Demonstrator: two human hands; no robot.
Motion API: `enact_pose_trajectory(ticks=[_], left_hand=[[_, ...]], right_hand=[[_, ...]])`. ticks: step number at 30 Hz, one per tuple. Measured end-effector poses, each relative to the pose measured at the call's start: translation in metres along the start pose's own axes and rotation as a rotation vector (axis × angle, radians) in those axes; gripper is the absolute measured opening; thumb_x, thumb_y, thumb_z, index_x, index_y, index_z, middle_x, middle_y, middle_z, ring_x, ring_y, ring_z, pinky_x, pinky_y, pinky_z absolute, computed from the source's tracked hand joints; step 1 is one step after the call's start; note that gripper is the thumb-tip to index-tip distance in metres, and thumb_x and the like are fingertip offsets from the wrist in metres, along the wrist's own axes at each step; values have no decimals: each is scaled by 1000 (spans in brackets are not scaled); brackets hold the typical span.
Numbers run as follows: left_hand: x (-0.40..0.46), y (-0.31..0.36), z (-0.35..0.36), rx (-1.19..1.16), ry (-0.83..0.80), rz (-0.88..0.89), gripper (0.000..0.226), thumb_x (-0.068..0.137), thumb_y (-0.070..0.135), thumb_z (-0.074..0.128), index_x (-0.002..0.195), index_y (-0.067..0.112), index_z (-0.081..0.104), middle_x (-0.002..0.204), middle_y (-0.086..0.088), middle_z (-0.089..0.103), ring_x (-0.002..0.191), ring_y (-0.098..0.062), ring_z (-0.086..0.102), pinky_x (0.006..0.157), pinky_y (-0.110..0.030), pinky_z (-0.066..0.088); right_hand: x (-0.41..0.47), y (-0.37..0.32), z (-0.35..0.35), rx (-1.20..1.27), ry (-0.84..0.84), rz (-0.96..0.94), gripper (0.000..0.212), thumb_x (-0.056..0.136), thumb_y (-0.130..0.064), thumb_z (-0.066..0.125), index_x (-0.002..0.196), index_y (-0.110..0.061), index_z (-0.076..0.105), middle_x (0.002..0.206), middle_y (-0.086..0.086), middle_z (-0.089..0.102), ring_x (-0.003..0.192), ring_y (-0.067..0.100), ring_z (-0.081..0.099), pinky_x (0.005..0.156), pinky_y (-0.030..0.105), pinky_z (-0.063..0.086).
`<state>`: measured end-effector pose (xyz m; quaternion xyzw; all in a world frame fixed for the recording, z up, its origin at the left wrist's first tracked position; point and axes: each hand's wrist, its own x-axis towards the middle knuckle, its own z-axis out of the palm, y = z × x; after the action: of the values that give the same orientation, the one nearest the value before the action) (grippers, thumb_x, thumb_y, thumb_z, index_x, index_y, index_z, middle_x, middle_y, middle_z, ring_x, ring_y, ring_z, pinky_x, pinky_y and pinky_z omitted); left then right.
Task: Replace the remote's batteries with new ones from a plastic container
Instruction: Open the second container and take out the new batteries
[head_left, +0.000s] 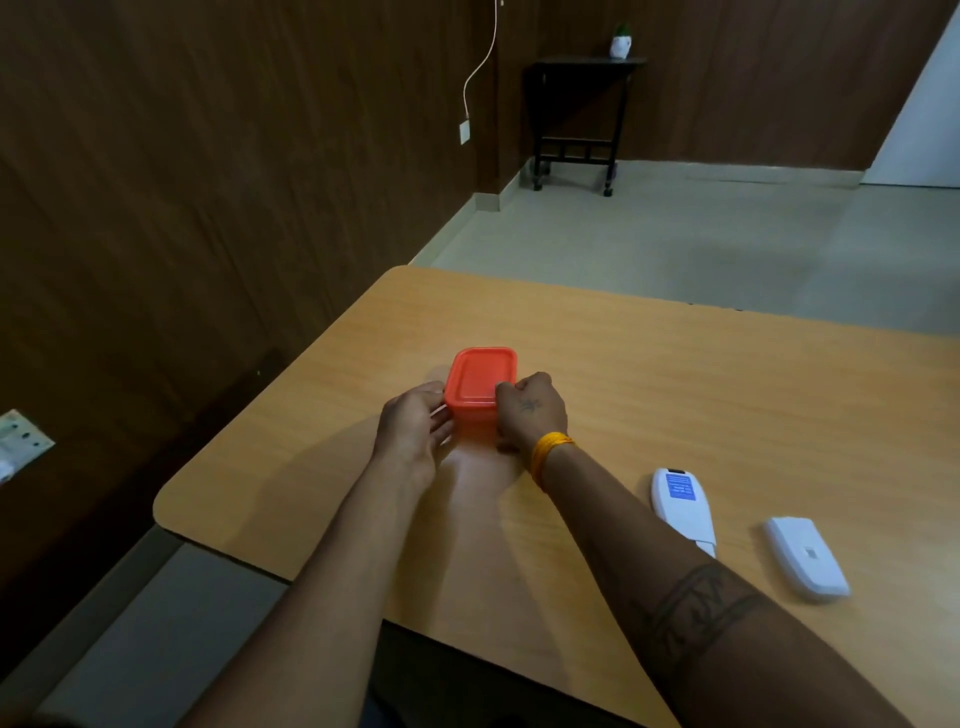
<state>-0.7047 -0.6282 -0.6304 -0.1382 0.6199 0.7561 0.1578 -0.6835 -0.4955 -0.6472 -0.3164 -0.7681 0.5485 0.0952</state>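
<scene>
A small orange plastic container (480, 382) with its lid on stands on the wooden table (675, 395). My left hand (413, 426) grips its left side with curled fingers. My right hand (527, 410) grips the right side, fingertips at the lid's near right corner. To the right lies a white remote (683, 506) face down, its lower end hidden behind my right forearm. Its separate white back cover (805, 556) lies further right. No batteries show; the container's contents are hidden.
The table's left edge and rounded corner (171, 499) lie close to my left arm, with a brown panelled wall beyond. A black side table (582, 109) with a small plant stands far off in the room's corner.
</scene>
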Motion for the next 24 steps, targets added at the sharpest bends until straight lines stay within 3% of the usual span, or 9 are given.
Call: enact_pose_trajectory(ticks=[3, 6, 10, 12, 15, 19, 24], left_hand=[[-8, 0, 2, 16, -33, 8, 36, 101, 6, 45, 129, 4, 67, 105, -11, 75, 95, -24, 71, 87, -39, 57], [-23, -2, 12, 20, -92, 37, 30, 102, 11, 52, 127, 7, 67, 114, -12, 75, 107, -27, 72, 83, -38, 59], [-40, -7, 21, 163, -494, 130, 52, 94, 16, 67, 145, 20, 58, 134, -6, 69, 122, -27, 64, 94, -46, 55], [-48, -8, 25, 180, -660, 154, 66, 87, 16, 73, 150, 23, 53, 135, 1, 65, 120, -21, 63, 100, -48, 54], [-65, -11, 32, 266, -784, 223, 76, 82, 12, 80, 152, 23, 51, 134, -3, 64, 119, -19, 64, 100, -44, 56], [-92, -22, 46, 368, -880, 298, 83, 73, 15, 92, 147, 25, 55, 134, -7, 68, 120, -25, 67, 90, -34, 58], [-124, -42, 67, 448, -847, 372, 84, 66, 21, 98, 140, 28, 57, 132, -2, 68, 122, -26, 64, 96, -43, 61]], right_hand=[[-14, 5, -18, 101, 62, 0, 27, 82, -40, 52, 95, -17, 56, 94, 13, 70, 82, 39, 73, 75, 56, 64], [-41, 7, -47, 234, 85, -6, 15, 99, -28, 54, 103, -15, 59, 97, 14, 69, 75, 33, 73, 64, 47, 66], [-65, 21, -98, 250, 115, -103, 16, 104, -25, 54, 114, -17, 64, 101, 11, 72, 85, 33, 75, 58, 37, 63], [-73, 28, -124, 245, 110, -154, 17, 106, -24, 54, 111, -19, 69, 102, 10, 72, 88, 34, 74, 61, 42, 64], [-88, 34, -159, 231, 51, -176, 20, 109, -23, 51, 107, -21, 71, 103, 7, 70, 88, 29, 72, 69, 51, 65], [-106, 44, -196, 203, 26, -178, 24, 111, -23, 50, 112, -20, 73, 111, 3, 67, 95, 24, 67, 62, 34, 65], [-122, 60, -225, 179, 1, -151, 21, 109, -27, 53, 112, -25, 73, 115, 3, 69, 103, 28, 69, 82, 51, 66]])
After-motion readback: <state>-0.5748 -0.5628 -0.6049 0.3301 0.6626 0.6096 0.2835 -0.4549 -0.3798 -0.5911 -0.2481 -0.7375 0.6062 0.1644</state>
